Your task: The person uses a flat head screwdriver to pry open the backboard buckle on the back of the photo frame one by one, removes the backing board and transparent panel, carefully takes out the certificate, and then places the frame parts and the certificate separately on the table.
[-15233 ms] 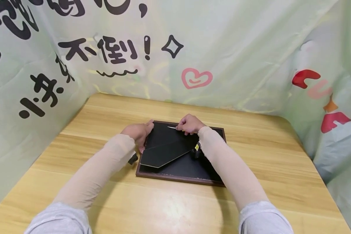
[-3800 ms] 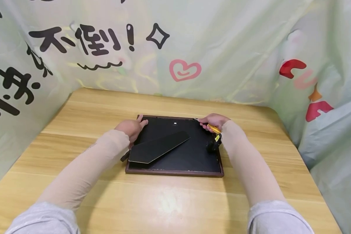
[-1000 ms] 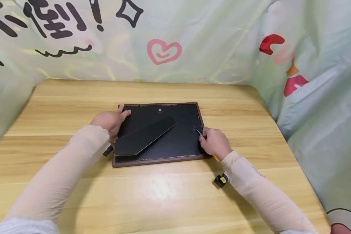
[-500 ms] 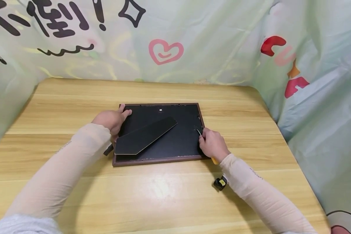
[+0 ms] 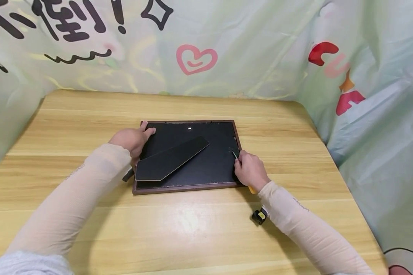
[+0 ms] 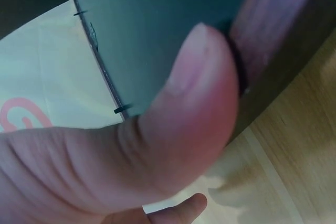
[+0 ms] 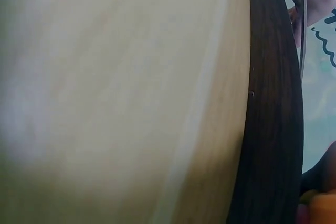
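Observation:
A picture frame [image 5: 189, 187] lies face down on the table, its black backing board [image 5: 213, 168] upward. The board's black stand leg [image 5: 170, 160] slants across it, its wide end at the lower left. My left hand [image 5: 130, 142] grips the frame's left side; in the left wrist view the thumb [image 6: 202, 85] lies over the edge on the backing. At the right side, my right hand [image 5: 252, 169] holds a slim orange-handled tool [image 5: 252, 190] with a thin metal tip [image 5: 234, 154] at the board's right margin. The fingers hide most of the tool.
The wooden table [image 5: 189, 236] extends around the frame, with a printed cloth [image 5: 247, 49] behind it and at the sides. A small black device [image 5: 259, 217] sits at the right wrist, another [image 5: 128, 175] by the left. Small dark tabs line the frame's far inner edge.
The right hand with the tool has gone from the far edge, across the far right corner, to the right side. Over the last second both hands stay nearly still.

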`<state>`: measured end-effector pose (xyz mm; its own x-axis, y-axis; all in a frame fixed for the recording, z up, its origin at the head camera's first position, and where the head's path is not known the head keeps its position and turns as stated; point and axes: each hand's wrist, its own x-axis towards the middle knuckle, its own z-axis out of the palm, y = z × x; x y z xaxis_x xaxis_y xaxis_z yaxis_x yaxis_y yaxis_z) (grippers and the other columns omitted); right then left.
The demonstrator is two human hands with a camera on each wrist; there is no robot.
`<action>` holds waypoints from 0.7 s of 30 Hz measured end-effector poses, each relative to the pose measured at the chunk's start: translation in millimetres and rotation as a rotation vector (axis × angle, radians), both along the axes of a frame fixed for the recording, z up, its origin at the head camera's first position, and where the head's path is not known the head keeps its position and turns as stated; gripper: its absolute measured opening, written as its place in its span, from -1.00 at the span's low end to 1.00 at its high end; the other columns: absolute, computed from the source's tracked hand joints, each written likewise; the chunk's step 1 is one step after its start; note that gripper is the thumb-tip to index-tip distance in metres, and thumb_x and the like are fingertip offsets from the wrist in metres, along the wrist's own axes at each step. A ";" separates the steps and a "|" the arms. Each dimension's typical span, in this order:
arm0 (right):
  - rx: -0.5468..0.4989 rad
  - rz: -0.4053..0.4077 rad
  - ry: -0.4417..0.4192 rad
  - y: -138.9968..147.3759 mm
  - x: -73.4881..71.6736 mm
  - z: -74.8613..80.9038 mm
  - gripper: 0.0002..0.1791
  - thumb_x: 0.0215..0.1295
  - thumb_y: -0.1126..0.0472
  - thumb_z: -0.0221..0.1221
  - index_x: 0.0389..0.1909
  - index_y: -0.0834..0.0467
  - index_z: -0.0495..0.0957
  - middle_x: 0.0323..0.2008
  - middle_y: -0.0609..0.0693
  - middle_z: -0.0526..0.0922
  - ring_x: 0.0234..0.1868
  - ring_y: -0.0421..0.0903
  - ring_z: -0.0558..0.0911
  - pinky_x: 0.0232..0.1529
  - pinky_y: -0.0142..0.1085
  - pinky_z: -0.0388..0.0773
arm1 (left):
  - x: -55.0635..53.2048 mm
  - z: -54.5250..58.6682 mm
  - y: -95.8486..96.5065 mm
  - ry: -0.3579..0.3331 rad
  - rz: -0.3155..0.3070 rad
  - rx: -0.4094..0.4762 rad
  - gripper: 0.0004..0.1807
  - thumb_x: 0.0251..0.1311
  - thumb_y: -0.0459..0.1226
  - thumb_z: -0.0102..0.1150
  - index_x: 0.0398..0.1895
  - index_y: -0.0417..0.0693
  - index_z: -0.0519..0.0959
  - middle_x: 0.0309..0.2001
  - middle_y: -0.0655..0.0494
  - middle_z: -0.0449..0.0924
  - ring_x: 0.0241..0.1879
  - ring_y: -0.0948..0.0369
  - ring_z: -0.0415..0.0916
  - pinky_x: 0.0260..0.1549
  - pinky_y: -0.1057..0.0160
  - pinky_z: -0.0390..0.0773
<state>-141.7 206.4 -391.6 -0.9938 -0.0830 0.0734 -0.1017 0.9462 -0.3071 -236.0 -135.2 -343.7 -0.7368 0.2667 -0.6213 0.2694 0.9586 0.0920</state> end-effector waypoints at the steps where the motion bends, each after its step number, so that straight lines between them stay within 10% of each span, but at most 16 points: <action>1: -0.011 0.003 0.007 1.1 0.1 -0.2 -0.75 0.32 0.26 0.06 -0.56 0.17 0.32 -0.65 0.05 0.39 -0.54 0.06 0.47 -0.47 -0.08 0.40 | 0.2 0.2 0.1 0.003 0.000 0.002 0.31 -0.12 -0.55 0.42 0.56 0.04 -0.31 0.50 -0.18 -0.64 -0.44 0.04 0.47 -0.54 0.18 0.36; 9: -0.146 0.050 -0.026 13.7 -9.9 4.5 -0.73 0.31 0.23 0.14 -0.59 0.16 0.38 -0.68 0.00 0.40 -0.60 -0.02 0.44 -0.57 -0.24 0.37 | 5.3 4.7 -4.7 0.044 0.012 0.041 0.29 -0.18 -0.59 0.39 0.57 0.02 -0.23 0.51 -0.20 -0.56 -0.37 -0.03 0.48 -0.58 0.19 0.33; 21: 0.111 0.006 -0.147 11.8 -55.7 22.7 -0.59 0.39 0.12 0.09 -0.68 0.09 0.32 -0.68 0.00 0.40 -0.55 0.01 0.49 -0.59 -0.18 0.34 | 7.8 5.3 -3.2 0.045 0.023 0.078 0.31 -0.24 -0.63 0.35 0.57 0.04 -0.21 0.52 -0.18 -0.57 -0.28 -0.08 0.48 -0.62 0.22 0.28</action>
